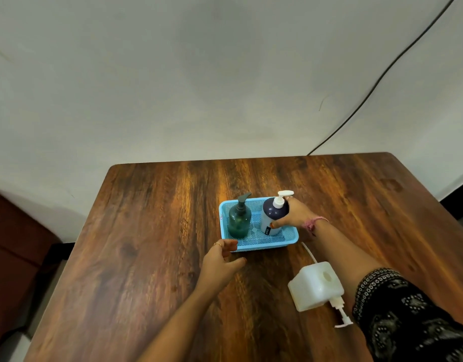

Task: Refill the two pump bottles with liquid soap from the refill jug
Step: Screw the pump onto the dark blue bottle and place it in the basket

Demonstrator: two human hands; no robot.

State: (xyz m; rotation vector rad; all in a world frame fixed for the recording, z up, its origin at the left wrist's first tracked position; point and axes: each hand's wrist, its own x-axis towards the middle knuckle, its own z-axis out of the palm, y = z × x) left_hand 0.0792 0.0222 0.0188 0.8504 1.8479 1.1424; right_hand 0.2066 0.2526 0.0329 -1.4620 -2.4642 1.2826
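The right hand is wrapped around the white and dark pump bottle, thumb on the near side and fingers behind it, while that bottle stands upright in the right half of the blue basket. The green pump bottle stands upright in the left half, apart from its neighbour. The left hand hangs loosely open at the basket's near left corner, fingers half curled, holding nothing; it may be touching the rim, though the blur makes that hard to say. The refill jug lies on the wooden table near the right forearm, well apart from the basket, with a pump head sticking out toward the person and a thin white tube running from the jug's far side toward the basket. Both bottles have their pumps on, so the refilling looks not yet begun. The risks from here: lifting the bottle with one hand could drag or tip the light basket if the left hand does not steady it, and that could knock the green bottle over. The right forearm also passes close above the jug, so a careless pull back could nudge it, and any soap inside might leak from an opening I cannot check here.
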